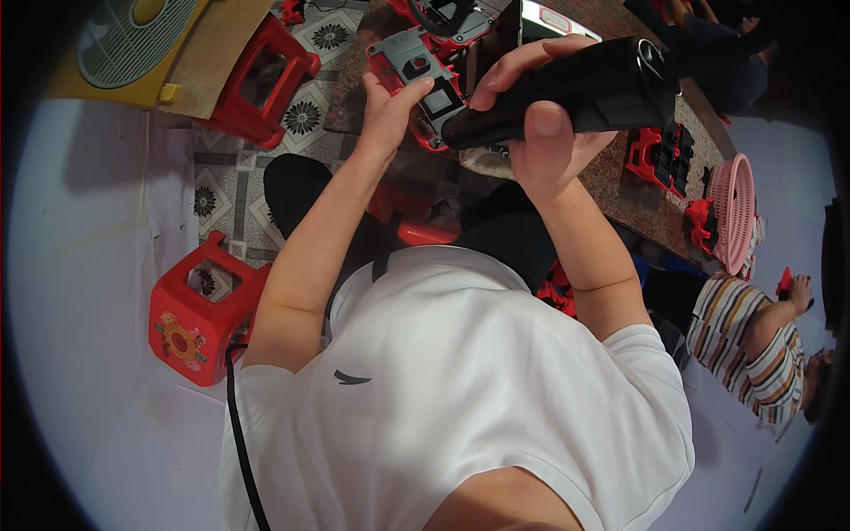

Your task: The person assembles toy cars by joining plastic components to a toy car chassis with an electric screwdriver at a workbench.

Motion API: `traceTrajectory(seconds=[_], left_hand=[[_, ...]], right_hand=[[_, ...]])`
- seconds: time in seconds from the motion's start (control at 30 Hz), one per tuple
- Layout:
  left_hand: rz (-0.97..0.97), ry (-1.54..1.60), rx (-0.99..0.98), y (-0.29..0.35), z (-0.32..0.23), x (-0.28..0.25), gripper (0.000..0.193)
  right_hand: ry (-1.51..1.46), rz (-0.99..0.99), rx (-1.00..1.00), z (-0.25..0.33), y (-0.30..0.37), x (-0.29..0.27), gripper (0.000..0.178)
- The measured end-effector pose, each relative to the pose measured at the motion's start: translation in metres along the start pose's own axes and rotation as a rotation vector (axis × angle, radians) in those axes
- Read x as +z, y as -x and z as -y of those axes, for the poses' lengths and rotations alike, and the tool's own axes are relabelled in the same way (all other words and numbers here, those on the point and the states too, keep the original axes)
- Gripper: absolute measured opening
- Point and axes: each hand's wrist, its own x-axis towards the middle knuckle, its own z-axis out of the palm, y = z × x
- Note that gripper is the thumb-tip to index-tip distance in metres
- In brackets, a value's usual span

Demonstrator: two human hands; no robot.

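In my left hand [390, 115] is a red and grey plastic toy part [416, 62], gripped at its near left edge with the thumb on its grey face. My right hand [544, 146] is wrapped round a black electric screwdriver [593, 88], which lies almost level and has a cord at its right end. The screwdriver's narrow end reaches the right side of the plastic part. I cannot see its bit, or tell whether it touches the part.
More red and black parts [660, 159] and a pink basket [733, 212] stand on the speckled table [611, 177] to the right. Red stools [208, 310] and a yellow fan [133, 44] are at the left. A person in a striped shirt [744, 345] sits at the right.
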Motion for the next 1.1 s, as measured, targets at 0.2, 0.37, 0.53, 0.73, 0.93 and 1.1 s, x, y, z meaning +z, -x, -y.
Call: traceTrajectory(seconds=[0.2,0.37,0.53,0.73,0.93,1.1], left_hand=[[-0.002,0.008,-0.002,-0.005,0.016,-0.005,0.056],[0.074,0.049,0.009,-0.012,0.024,-0.012,0.060],[0.037,0.001,-0.025,0.000,0.005,-0.003,0.058],[0.050,-0.039,-0.035,0.003,-0.001,0.003,0.055],[0.070,-0.091,-0.045,0.002,0.003,0.001,0.062],[0.078,-0.068,-0.048,0.003,0.000,-0.001,0.058]], right_hand=[[0.266,0.229,-0.018,0.000,-0.001,0.000,0.045],[0.155,0.148,0.129,0.001,-0.010,0.021,0.049],[-0.016,-0.184,0.223,0.038,-0.022,-0.021,0.041],[0.249,-0.025,-0.032,0.037,-0.002,-0.085,0.037],[0.434,-0.022,-0.035,0.026,0.013,-0.091,0.039],[0.257,-0.119,0.364,0.034,-0.029,-0.075,0.039]])
